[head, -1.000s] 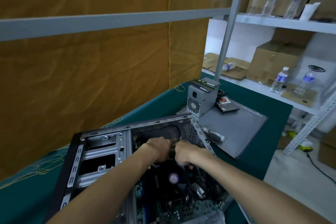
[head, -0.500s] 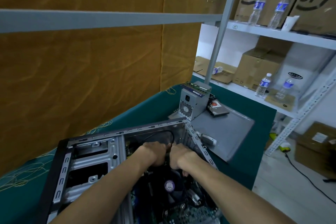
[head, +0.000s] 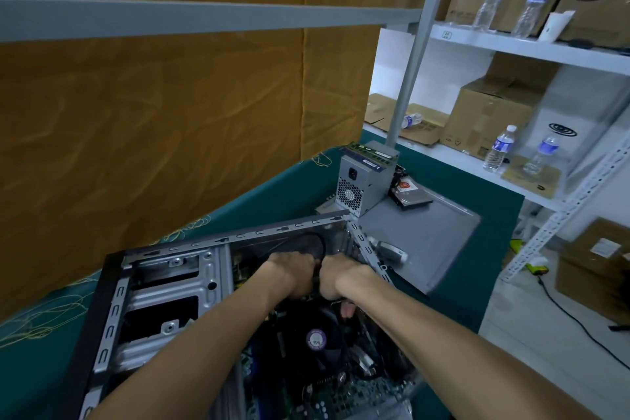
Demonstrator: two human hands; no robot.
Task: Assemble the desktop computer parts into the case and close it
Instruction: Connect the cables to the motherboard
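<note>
Your left hand (head: pixel 294 274) and right hand (head: pixel 341 278) curl side by side deep in the open case (head: pixel 170 286) on the tabletop (head: pixel 296 194); their grip on anything is hidden, I cannot tell. The fan (head: pixel 315 337) is below them.

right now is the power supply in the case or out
Out: the power supply stands on the side panel outside the open case.

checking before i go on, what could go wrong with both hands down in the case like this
Both the left hand and right hand work in a dark corner of the case; what they hold is hidden, so a cable or connector could be forced. The forearms hang over the CPU fan and could press on it. The power supply stands near the table corner and could be knocked.
</note>
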